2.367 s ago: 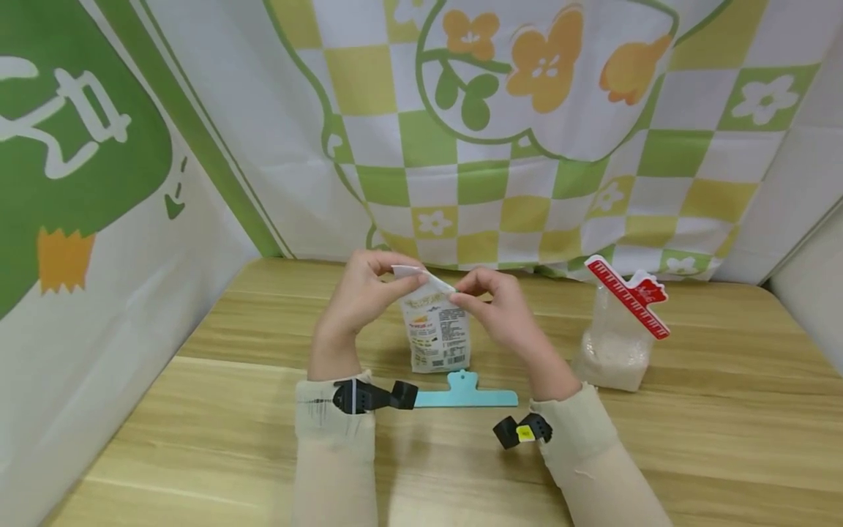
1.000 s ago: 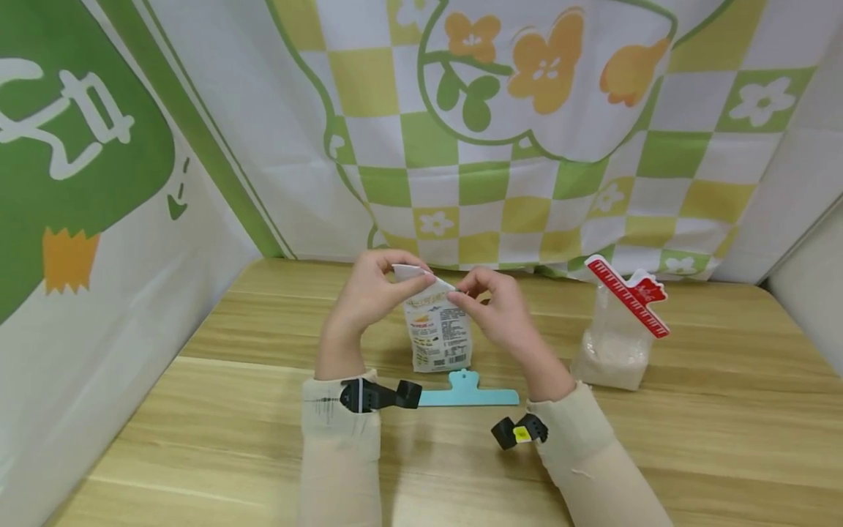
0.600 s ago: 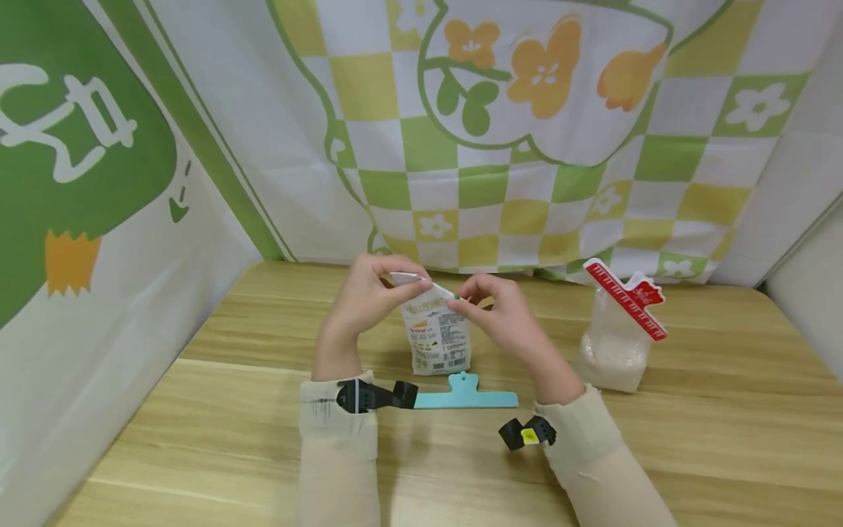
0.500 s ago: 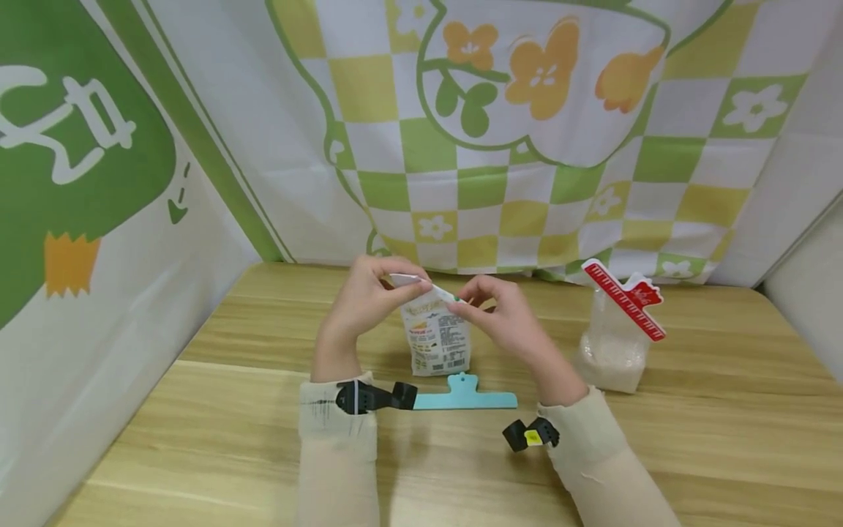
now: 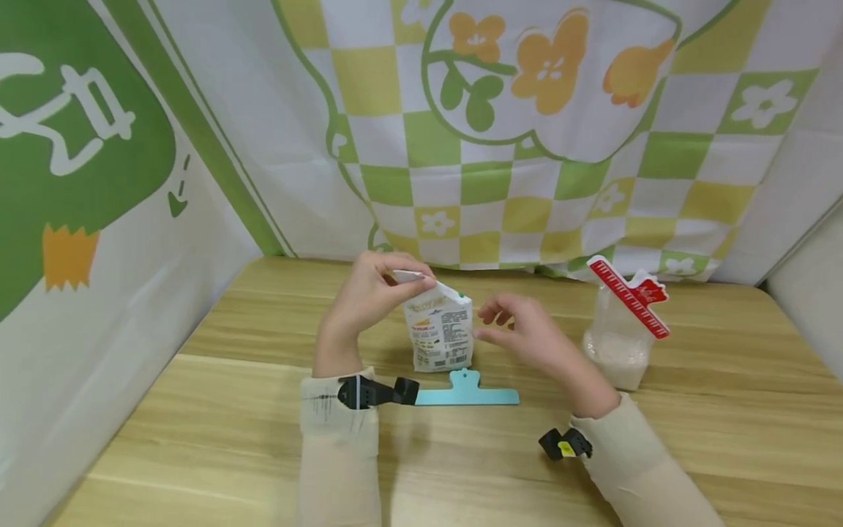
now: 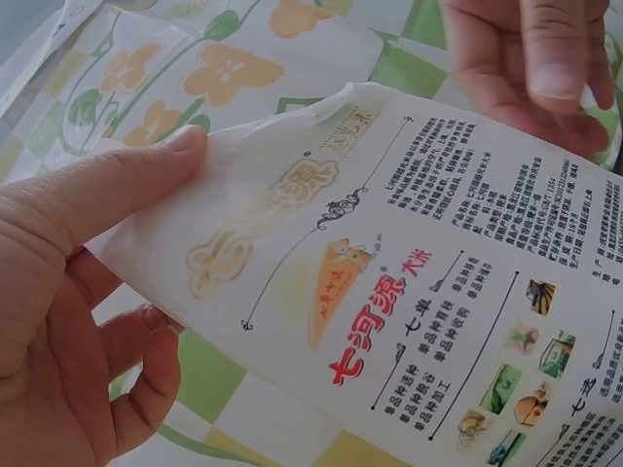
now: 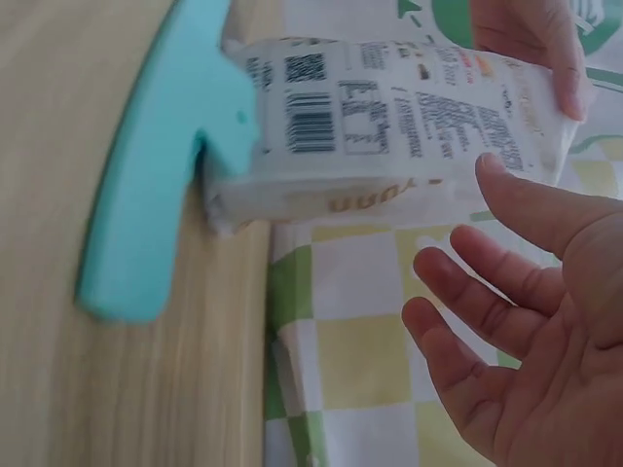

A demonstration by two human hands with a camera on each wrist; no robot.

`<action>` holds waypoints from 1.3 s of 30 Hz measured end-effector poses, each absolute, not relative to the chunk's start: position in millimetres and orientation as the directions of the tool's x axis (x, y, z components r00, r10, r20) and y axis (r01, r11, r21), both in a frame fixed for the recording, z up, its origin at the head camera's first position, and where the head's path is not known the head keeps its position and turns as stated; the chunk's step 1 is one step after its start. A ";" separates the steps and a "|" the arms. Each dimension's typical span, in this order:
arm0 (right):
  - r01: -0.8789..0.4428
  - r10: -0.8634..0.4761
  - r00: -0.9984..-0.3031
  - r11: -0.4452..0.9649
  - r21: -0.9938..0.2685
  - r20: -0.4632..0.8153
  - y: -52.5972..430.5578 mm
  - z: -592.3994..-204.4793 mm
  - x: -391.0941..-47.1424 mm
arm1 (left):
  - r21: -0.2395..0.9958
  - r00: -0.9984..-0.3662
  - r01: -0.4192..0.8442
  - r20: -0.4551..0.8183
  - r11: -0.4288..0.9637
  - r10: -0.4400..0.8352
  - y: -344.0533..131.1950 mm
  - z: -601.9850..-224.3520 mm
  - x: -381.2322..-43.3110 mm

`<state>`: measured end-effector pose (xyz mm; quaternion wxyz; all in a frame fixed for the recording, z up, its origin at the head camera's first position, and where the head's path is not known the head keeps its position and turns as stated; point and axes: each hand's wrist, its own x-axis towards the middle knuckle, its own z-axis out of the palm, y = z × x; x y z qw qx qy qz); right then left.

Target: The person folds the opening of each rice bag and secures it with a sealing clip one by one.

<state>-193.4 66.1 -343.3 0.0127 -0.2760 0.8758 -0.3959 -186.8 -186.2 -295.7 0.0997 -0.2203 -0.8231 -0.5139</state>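
A white printed rice bag [image 5: 440, 329] stands upright on the table, its top folded over at a slant. My left hand [image 5: 375, 293] pinches the bag's top left corner between thumb and fingers, and the left wrist view shows the thumb [image 6: 161, 161] lying on the bag's front. Just right of the bag, my right hand [image 5: 527, 333] is apart from it, fingers loosely bent and holding nothing; the right wrist view shows this hand [image 7: 545, 311] with a bare palm. In front of the bag lies a light blue sealing clip [image 5: 467, 396], its left end hidden behind the left wrist camera.
At the right stands a clear bag of white grains [image 5: 615, 355], with a red and white clip [image 5: 628, 296] slanted across its top. Behind the wooden table [image 5: 217, 432] hangs a green and yellow checked cloth [image 5: 487, 183].
My right hand has let go of the bag's top right corner and moved right and slightly down. The left hand keeps its pinch, and the bag stays in place.
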 end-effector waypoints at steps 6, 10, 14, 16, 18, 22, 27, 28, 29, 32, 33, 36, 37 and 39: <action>-0.543 -0.587 -0.795 0.579 -0.609 0.150 73.1 -353.5 -193.7 | 0.815 -0.891 0.449 0.376 0.367 0.256 -186.4 -296.0 -187.0; -0.540 -0.621 -0.779 0.592 -0.599 0.088 73.4 -358.6 -193.1 | 0.814 -0.891 0.449 0.377 0.369 0.254 -186.9 -296.4 -187.6; -0.527 -0.637 -0.770 0.596 -0.606 0.043 73.7 -363.4 -192.6 | 0.812 -0.888 0.453 0.376 0.367 0.265 -186.7 -296.0 -187.9; -0.535 -0.647 -0.761 0.592 -0.603 0.040 74.0 -365.3 -193.0 | 0.815 -0.888 0.451 0.371 0.364 0.270 -186.5 -295.4 -187.3; -0.540 -0.653 -0.756 0.589 -0.601 0.038 73.8 -366.3 -193.5 | 0.819 -0.890 0.447 0.366 0.360 0.272 -186.3 -294.8 -186.5; -0.535 -0.673 -0.739 0.576 -0.618 0.013 73.4 -368.6 -195.2 | 0.825 -0.891 0.443 0.363 0.351 0.272 -186.4 -294.3 -185.8; -0.520 -0.687 -0.726 0.583 -0.624 -0.037 73.5 -373.1 -196.4 | 0.825 -0.895 0.436 0.357 0.359 0.267 -186.7 -295.0 -186.6; -0.522 -0.689 -0.724 0.583 -0.622 -0.038 73.4 -373.7 -196.5 | 0.826 -0.896 0.434 0.355 0.360 0.266 -186.6 -295.2 -186.8; -0.528 -0.693 -0.720 0.582 -0.618 -0.038 73.3 -374.2 -196.6 | 0.826 -0.897 0.432 0.353 0.361 0.266 -186.5 -295.4 -187.0; -0.543 -0.705 -0.708 0.577 -0.610 -0.036 73.0 -375.5 -197.1 | 0.829 -0.899 0.428 0.349 0.360 0.265 -186.3 -295.9 -187.4; -0.545 -0.707 -0.706 0.575 -0.610 -0.036 72.6 -375.8 -197.3 | 0.830 -0.899 0.427 0.348 0.359 0.264 -186.2 -296.0 -187.5; -0.547 -0.710 -0.702 0.577 -0.607 -0.042 70.4 -376.8 -197.9 | 0.831 -0.900 0.425 0.347 0.358 0.263 -186.3 -296.0 -187.5; -0.545 -0.710 -0.702 0.578 -0.607 -0.046 69.2 -377.0 -198.0 | 0.832 -0.901 0.424 0.347 0.358 0.262 -186.3 -295.9 -187.4; -0.547 -0.714 -0.698 0.578 -0.606 -0.052 67.0 -377.3 -198.5 | 0.832 -0.901 0.424 0.347 0.357 0.261 -186.4 -295.8 -187.2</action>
